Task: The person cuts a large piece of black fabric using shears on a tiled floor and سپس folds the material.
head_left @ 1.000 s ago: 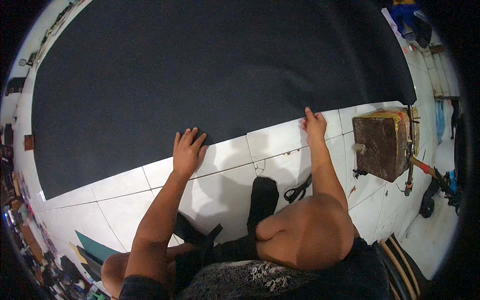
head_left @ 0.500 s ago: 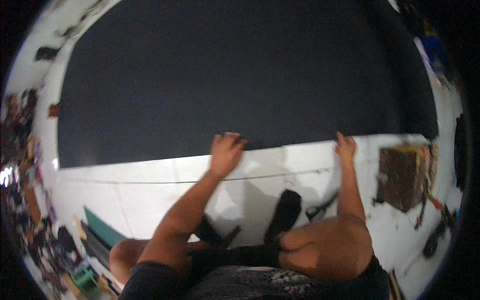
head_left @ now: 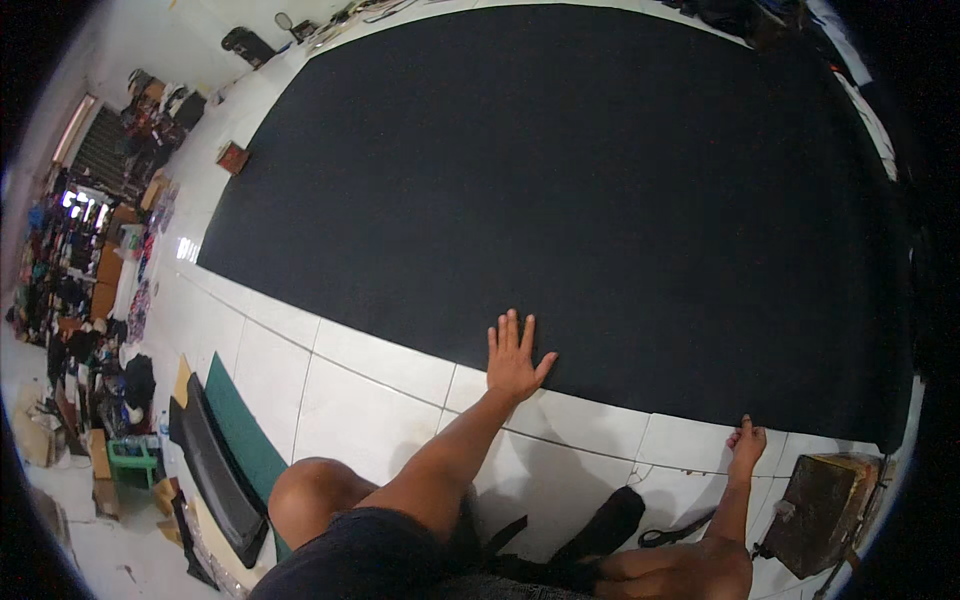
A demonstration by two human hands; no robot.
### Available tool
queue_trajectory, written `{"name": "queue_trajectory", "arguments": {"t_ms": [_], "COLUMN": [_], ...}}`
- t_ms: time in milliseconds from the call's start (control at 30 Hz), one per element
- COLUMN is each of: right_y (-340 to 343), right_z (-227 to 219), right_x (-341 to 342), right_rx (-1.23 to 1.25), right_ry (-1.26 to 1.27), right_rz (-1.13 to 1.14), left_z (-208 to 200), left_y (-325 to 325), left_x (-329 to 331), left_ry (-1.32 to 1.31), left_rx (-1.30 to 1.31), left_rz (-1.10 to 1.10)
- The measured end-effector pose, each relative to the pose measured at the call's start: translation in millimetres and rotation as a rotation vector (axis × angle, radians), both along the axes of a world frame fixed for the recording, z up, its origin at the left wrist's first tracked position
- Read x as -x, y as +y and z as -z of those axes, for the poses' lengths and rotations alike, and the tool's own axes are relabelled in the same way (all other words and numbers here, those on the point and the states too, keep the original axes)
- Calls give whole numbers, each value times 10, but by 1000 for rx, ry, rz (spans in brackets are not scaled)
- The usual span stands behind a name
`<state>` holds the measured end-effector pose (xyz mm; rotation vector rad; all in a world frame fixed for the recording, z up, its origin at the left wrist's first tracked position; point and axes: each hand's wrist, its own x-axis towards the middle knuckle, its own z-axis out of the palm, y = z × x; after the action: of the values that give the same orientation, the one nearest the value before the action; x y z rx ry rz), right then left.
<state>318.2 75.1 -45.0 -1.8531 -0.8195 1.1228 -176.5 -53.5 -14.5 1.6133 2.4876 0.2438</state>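
A wide black sheet of fabric-like material (head_left: 560, 200) lies spread over the white tiled floor, its near edge running slantwise in front of me. My left hand (head_left: 515, 365) rests palm down near the middle of that edge, fingers spread on the sheet. Farther right, my right hand (head_left: 747, 442) pinches the near edge, its other fingers curled in. Close to the right forearm, a dark item with a looped end (head_left: 655, 538) is on the tiles, partly hidden by my leg.
A brown worn block (head_left: 815, 510) sits by the sheet's right corner, and a small brown block (head_left: 232, 158) at its left edge. Left of my knee lie a green panel (head_left: 240, 430) and a black moulded piece (head_left: 220, 470). A green stool (head_left: 133, 458) and piled goods stand farther left.
The view has turned, showing more of the room at left. My left hand has gone from curled fingers at the edge to lying flat on the sheet. The right hand stays at the edge.
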Motion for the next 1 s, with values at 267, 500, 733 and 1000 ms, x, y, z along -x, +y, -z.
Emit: {"name": "queue_trajectory", "arguments": {"t_ms": [267,500,733,1000], "right_y": [96,27,-66,-2081], "right_z": [69,-73,-249,-773], "right_x": [-132,70,13,-18], "right_rx": [5,-11,-24,188], "right_ry": [-39,30,77,-635], "right_rz": [-33,23,-27,-377], "left_z": [-23,-328,-211,-16], "left_y": [105,516,531,407], "left_x": [-139,-1217,-1471,-1591], "left_ry": [94,-326,-161,-177], "left_rx": [16,15,106,-51], "left_rz": [50,668,674,780]}}
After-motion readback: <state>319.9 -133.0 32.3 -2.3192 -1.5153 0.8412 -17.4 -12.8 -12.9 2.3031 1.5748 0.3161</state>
